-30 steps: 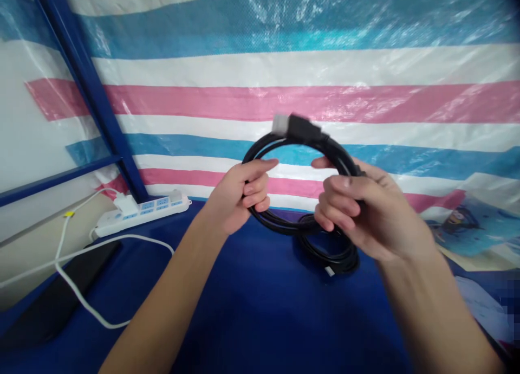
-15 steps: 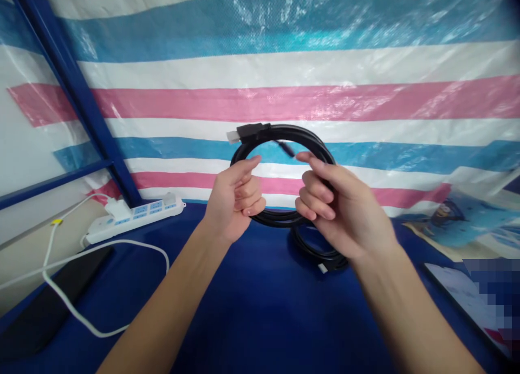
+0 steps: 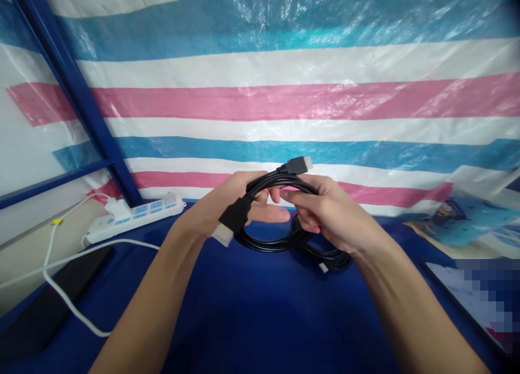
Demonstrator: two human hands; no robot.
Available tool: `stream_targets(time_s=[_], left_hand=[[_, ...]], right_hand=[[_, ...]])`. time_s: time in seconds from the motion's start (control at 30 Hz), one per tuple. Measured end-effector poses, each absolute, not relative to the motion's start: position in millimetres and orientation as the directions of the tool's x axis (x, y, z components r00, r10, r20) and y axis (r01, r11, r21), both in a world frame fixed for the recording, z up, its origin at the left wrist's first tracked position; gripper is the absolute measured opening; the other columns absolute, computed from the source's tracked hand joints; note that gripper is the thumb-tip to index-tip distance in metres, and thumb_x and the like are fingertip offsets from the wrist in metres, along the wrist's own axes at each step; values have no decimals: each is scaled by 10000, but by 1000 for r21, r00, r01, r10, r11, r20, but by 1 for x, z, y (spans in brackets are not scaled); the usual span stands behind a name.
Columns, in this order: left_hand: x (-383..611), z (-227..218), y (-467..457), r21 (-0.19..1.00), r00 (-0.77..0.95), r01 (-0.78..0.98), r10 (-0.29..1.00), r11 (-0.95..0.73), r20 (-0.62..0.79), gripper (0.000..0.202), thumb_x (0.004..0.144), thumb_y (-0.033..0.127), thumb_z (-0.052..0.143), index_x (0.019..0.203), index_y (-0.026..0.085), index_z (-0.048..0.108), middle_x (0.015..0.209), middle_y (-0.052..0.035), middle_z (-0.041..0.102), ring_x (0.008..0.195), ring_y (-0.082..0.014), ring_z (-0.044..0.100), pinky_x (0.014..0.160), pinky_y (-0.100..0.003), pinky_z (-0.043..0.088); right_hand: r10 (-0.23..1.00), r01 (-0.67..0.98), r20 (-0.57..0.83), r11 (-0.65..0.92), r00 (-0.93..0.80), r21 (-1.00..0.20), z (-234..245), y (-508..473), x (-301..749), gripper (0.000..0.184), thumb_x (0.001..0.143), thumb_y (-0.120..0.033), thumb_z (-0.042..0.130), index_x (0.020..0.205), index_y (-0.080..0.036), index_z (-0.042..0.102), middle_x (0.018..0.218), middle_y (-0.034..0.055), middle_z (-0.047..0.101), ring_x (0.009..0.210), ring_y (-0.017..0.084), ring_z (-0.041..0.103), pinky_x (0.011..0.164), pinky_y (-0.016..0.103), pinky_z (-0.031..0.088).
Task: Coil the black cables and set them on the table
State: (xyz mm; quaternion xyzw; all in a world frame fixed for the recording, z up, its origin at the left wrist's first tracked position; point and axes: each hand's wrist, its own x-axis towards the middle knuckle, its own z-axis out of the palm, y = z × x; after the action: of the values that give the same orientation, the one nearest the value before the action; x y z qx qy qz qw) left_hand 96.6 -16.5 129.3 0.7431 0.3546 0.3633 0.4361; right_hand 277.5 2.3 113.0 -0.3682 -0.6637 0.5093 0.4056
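Note:
Both hands hold one coiled black cable (image 3: 271, 244) above a blue tabletop (image 3: 252, 314). My left hand (image 3: 227, 203) grips the coil's left side, fingers curled round it, with one black plug (image 3: 233, 218) and its silver tip hanging over the wrist. My right hand (image 3: 329, 211) pinches the coil's right side with closed fingers. The other plug (image 3: 298, 165) sticks up above the hands. A second coiled black cable (image 3: 331, 257) lies on the table just behind and below my right hand.
A white power strip (image 3: 134, 212) with a white lead (image 3: 60, 292) lies at the back left. A flat black object (image 3: 49, 303) sits at the left edge. A blue metal frame post (image 3: 69, 86) rises left. Printed sheets (image 3: 467, 287) lie right. A striped tarp hangs behind.
The coil has been lowered from an upright ring to a flatter tilt nearer the table. One plug swung down over my left wrist; the other end now points up.

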Motion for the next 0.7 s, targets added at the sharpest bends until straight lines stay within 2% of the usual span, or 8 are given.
stream_targets(time_s=[0.13,0.23,0.3,0.4,0.5,0.63,0.7], left_hand=[[92,124,-14,930,649,133,739,-344,180,97,845,259,571,895,193,521,546,74,417,458,-49,376,427,-159,312],[93,116,-6,954,818,56,561,-293,124,170,887,306,514,987,169,526,625,28,534,488,-63,469,449,-174,370],[97,111,-2,973,844,28,527,-229,99,239,897,361,488,970,141,546,640,2,564,460,-63,477,435,-186,367],[107,106,0,993,774,-53,625,-102,106,264,901,375,475,864,128,561,538,30,486,405,-43,400,415,-181,330],[117,105,-2,995,703,-103,708,0,73,237,888,370,503,815,146,533,484,62,422,380,-33,341,391,-159,301],[125,105,-5,998,605,37,796,-52,19,408,894,533,384,808,159,523,547,6,560,418,-81,502,432,-195,407],[128,104,-7,988,557,93,829,-120,49,401,883,539,401,779,166,505,588,1,584,468,-98,552,484,-218,451]], right_hand=[[812,188,246,395,-530,-899,118,5,290,107,823,-225,554,752,-168,610,497,-69,384,387,43,295,368,184,218],[693,301,246,566,-678,-767,124,6,301,140,787,-107,515,689,-155,602,533,-54,470,444,51,378,422,184,279],[677,372,235,623,-698,-688,127,6,307,158,752,-67,497,671,-153,602,601,-39,541,512,65,431,477,188,322],[730,482,233,621,-642,-618,129,7,313,151,766,-128,500,726,-150,644,636,-16,593,536,97,470,487,213,341],[734,511,216,623,-644,-593,128,8,314,202,777,-166,499,795,-138,697,665,5,639,524,120,509,474,228,361],[618,407,152,662,-771,-630,125,8,307,338,750,-51,428,818,-188,730,748,-10,698,648,137,614,635,231,459],[596,367,165,664,-786,-652,122,8,302,383,732,-11,391,767,-205,719,763,-20,706,712,131,634,721,226,466]])
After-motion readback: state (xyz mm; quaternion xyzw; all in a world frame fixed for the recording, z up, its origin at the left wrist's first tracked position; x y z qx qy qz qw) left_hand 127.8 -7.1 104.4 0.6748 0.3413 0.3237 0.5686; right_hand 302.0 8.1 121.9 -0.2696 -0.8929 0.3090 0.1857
